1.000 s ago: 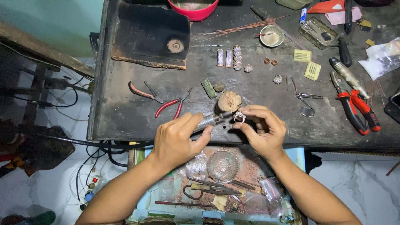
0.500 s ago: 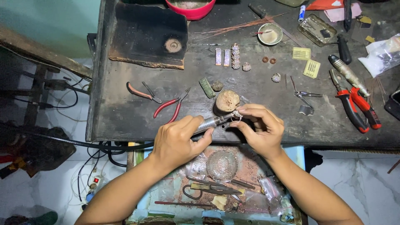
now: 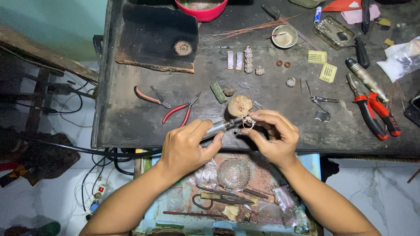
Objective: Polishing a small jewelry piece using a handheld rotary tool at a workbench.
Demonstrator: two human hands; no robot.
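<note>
My left hand [image 3: 188, 146] grips a slim metal rotary handpiece [image 3: 221, 126], its tip pointing right. My right hand [image 3: 273, 135] pinches a small silver ring-like piece [image 3: 248, 121] against that tip, just in front of a round wooden peg block [image 3: 239, 105]. Both hands meet at the front edge of the dark workbench [image 3: 131, 122]. A black flexible cable [image 3: 87, 150] runs left from the handpiece below the bench edge.
Red-handled pliers [image 3: 179, 111] lie left of the hands; larger red pliers [image 3: 376, 116] lie right. Small metal pieces [image 3: 248, 59], a bowl [image 3: 284, 37], a red basin [image 3: 201, 8] and a charred block [image 3: 159, 37] sit farther back. An open drawer [image 3: 227, 192] holds scissors and bags.
Both hands hold their place on the handpiece and the silver piece; only small finger shifts and a slight camera move show.
</note>
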